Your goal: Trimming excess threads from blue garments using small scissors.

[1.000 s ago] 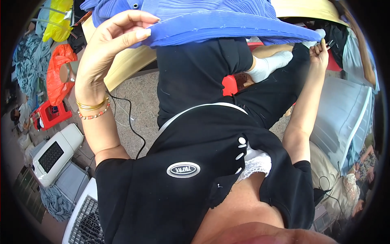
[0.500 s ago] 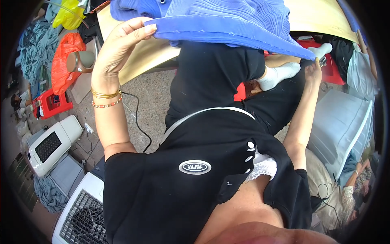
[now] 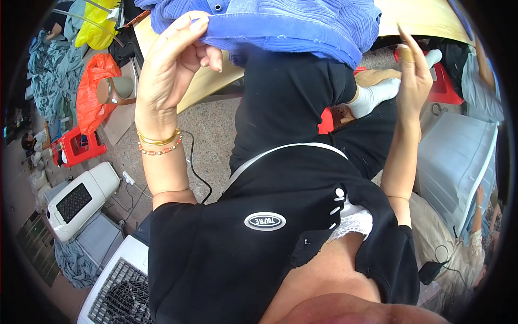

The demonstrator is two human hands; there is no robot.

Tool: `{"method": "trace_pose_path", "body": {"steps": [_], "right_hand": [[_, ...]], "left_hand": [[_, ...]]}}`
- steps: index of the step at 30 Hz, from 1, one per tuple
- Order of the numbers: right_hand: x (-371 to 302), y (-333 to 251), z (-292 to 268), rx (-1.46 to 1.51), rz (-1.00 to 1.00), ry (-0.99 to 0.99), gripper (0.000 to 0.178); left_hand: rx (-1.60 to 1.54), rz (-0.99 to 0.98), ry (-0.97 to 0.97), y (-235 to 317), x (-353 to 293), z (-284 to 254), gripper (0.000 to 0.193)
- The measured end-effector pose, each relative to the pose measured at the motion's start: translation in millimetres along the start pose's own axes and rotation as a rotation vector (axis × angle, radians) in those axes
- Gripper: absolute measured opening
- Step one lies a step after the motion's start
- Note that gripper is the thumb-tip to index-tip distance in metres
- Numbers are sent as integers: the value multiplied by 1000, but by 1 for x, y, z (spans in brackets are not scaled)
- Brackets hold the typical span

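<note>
A blue ribbed knit garment [image 3: 307, 21] lies over the table edge and my raised knee. Small thread ends show along its smooth band [image 3: 280, 36]. At the band's left end, my left hand [image 3: 175, 67] pinches the edge between thumb and forefinger, with the other fingers loosely curled. My right hand [image 3: 414, 75] is raised to the right of the garment, apart from it. A small dark pointed tool [image 3: 401, 33] sticks up from its closed fingers; most of it is hidden. A yellowish wrap [image 3: 406, 54] circles one finger.
A pale tabletop [image 3: 421, 19] spans the far side. A brown cup [image 3: 110, 90] and orange bag [image 3: 91, 102] are at left, above a red stool [image 3: 81, 146] and white appliance [image 3: 81, 200]. A covered grey bin [image 3: 458, 167] stands at right. Other people are at both sides.
My right hand has let go of the band's right end and risen, the small tool now pointing up. That end has dropped back onto the garment. My left hand keeps its pinch.
</note>
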State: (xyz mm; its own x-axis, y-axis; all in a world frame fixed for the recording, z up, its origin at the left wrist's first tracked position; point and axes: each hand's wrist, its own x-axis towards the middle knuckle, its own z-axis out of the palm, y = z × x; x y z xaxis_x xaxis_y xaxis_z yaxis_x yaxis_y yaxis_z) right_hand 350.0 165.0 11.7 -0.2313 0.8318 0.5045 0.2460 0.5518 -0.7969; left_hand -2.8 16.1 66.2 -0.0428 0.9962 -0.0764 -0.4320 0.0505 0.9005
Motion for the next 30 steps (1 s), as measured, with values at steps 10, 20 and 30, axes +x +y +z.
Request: {"method": "trace_pose_path", "body": {"steps": [10,20,30], "right_hand": [[26,-93,70,-171,-653,-374,46],[23,-91,83,-260,-691,-371,44],[26,-96,89,-271,-677,-330,44]], "left_hand": [[-141,25,-20,-1,8,0,25],[-96,66,-40,-9,8,3,28],[-103,69,-82,-1,12,-2,26]]}}
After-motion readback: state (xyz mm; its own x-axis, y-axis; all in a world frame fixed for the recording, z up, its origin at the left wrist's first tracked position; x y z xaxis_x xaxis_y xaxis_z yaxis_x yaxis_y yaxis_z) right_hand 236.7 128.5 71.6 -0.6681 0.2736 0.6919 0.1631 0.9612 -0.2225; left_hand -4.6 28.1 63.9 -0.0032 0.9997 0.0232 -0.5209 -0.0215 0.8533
